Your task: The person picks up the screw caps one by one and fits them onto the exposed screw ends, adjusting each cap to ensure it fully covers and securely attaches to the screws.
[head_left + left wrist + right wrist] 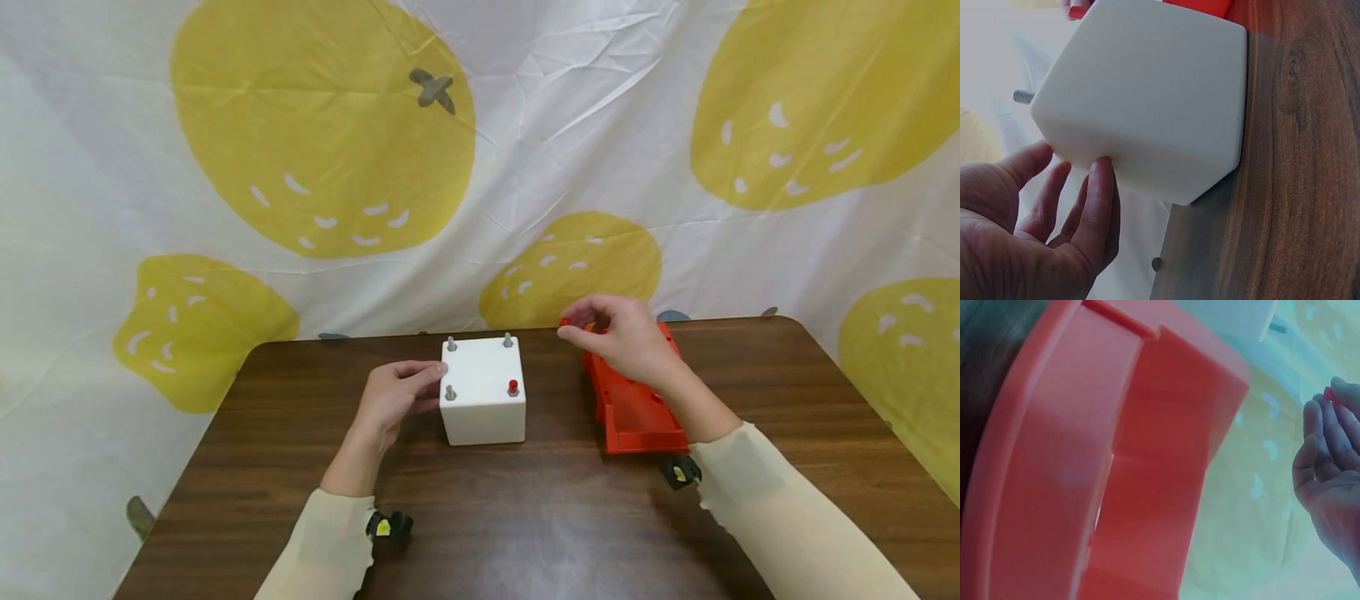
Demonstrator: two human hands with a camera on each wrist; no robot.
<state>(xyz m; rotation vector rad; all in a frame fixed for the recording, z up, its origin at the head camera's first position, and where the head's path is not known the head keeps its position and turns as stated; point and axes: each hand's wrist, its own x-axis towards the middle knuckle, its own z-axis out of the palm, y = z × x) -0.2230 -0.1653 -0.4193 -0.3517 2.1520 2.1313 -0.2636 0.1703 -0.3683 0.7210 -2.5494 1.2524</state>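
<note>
A white block (482, 371) stands on the table with a threaded stud at each top corner. Three studs are bare metal, such as the front-left stud (450, 392); on the front-right one sits a red cap (513, 386). My left hand (401, 392) rests against the block's left side, its extended fingers (1099, 194) touching the side face and the thumb at the top edge. Between thumb and fingertips, my right hand (618, 337) pinches a small red cap (1329, 394), held in the air right of the block and above the red tray (637, 442).
The red tray lies to the right of the block, partly hidden under my right hand and forearm. Behind the brown wooden table (480, 517) hangs a white cloth (375, 292) with yellow fruit prints, close to the table's back edge.
</note>
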